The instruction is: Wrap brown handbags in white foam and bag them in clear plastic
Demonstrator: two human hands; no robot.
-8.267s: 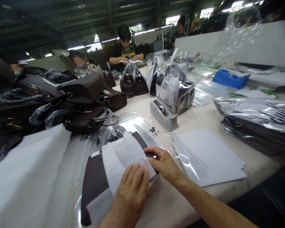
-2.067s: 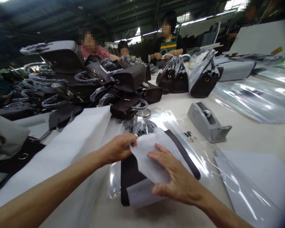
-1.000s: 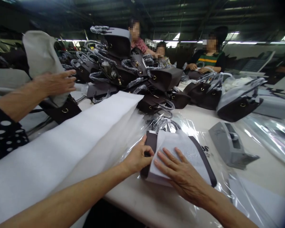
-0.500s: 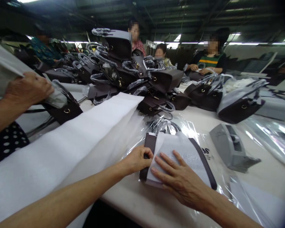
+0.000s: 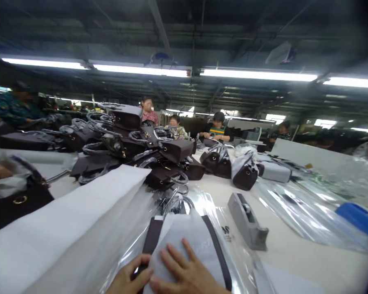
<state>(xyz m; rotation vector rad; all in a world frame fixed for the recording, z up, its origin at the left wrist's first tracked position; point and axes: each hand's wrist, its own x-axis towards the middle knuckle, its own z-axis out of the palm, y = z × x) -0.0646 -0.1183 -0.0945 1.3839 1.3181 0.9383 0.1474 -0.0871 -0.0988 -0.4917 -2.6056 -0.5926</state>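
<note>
A dark brown handbag (image 5: 151, 237) lies on a clear plastic bag on the table, its wrapped handles (image 5: 179, 203) pointing away from me. A white wrapping sheet (image 5: 199, 232) covers the middle of its face, leaving brown strips at both sides. At the sheet's left edge, the curled thumb and fingers of my left hand (image 5: 130, 275) pinch the sheet. My right hand (image 5: 184, 269) rests flat on top of the sheet, its fingers spread. Both wrists are cut off by the bottom edge of the view.
White foam sheets (image 5: 70, 212) lie to the left. A grey tape dispenser (image 5: 247, 222) stands at the right, near clear plastic bags (image 5: 291, 212). Brown handbags (image 5: 178, 150) are heaped behind. Several co-workers sit beyond; another person's hand (image 5: 0, 171) is at far left.
My view has tilted up and turned right, so things sit lower and further left in it. My hands keep their places on the handbag. At left, the other person's hand is now lower in view.
</note>
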